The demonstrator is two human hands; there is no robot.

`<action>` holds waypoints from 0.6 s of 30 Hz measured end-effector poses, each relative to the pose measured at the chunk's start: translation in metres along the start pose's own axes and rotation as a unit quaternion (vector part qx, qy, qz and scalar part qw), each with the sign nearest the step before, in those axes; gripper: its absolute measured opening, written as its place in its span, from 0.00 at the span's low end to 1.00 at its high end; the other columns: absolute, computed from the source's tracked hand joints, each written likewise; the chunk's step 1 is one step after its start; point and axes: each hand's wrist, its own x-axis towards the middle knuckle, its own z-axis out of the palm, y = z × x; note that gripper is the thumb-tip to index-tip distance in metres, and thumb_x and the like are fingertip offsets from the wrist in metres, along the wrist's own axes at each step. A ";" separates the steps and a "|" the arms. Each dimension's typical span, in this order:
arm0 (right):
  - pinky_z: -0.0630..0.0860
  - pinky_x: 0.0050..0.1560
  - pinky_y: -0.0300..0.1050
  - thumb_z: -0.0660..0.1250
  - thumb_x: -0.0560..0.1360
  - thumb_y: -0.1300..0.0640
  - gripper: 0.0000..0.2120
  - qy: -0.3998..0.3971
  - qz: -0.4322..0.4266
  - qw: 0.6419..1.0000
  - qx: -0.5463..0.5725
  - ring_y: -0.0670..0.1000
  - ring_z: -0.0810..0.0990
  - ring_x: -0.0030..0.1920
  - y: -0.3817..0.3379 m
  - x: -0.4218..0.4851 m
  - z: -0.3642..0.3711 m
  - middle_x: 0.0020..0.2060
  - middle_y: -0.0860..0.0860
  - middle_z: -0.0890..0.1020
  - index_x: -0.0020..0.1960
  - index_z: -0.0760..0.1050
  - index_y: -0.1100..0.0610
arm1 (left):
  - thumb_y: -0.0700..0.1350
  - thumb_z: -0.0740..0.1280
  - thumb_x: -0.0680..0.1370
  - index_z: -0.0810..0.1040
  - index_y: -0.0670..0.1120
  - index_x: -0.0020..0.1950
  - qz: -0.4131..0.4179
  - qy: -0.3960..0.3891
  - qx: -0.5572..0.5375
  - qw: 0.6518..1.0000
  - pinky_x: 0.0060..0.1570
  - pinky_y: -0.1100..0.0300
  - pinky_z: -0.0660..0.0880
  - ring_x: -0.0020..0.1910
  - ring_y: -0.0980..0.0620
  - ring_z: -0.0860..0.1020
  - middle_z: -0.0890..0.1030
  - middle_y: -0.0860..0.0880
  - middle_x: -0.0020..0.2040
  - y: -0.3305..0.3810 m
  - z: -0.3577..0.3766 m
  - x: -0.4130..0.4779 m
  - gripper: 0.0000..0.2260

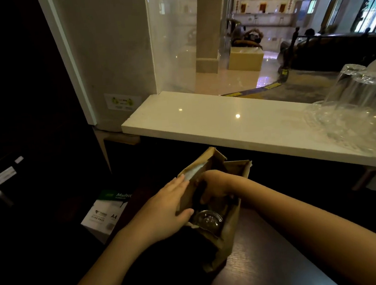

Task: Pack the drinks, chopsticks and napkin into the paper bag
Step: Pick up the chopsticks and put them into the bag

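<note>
The paper bag is stood open on a dark wooden surface, just below the front edge of a white counter. Inside it, near the front, the clear domed lid of a drink cup is seen. A pale strip is caught at the bag's far left rim, but what it is cannot be told.

The bag's left wall is held by the left hand: the fingers are laid flat and straight along the outside, and the thumb is hooked over the rim beside the cup lid, so that the paper is pinched between them. The right hand is plunged into the mouth of the bag from the right, knuckles up and fingers bent downward. Their tips are lost in the shadow inside, so whether anything is gripped cannot be told.

On the counter's right end, clear plastic cups are stacked upside down. To the left of the bag, lower down, a white and green box of A4 paper is set on the dark floor. Behind the counter a glass partition is mounted, and a bright lobby is seen through it.
</note>
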 end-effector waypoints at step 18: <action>0.67 0.67 0.47 0.75 0.67 0.61 0.39 0.048 -0.039 0.972 0.225 0.51 0.67 0.70 0.043 -0.076 -0.070 0.71 0.50 0.67 0.72 0.60 0.48 | 0.52 0.65 0.75 0.48 0.54 0.74 -0.023 -0.056 0.032 0.998 0.70 0.59 0.50 0.73 0.59 0.47 0.49 0.55 0.77 0.031 -0.025 0.017 0.34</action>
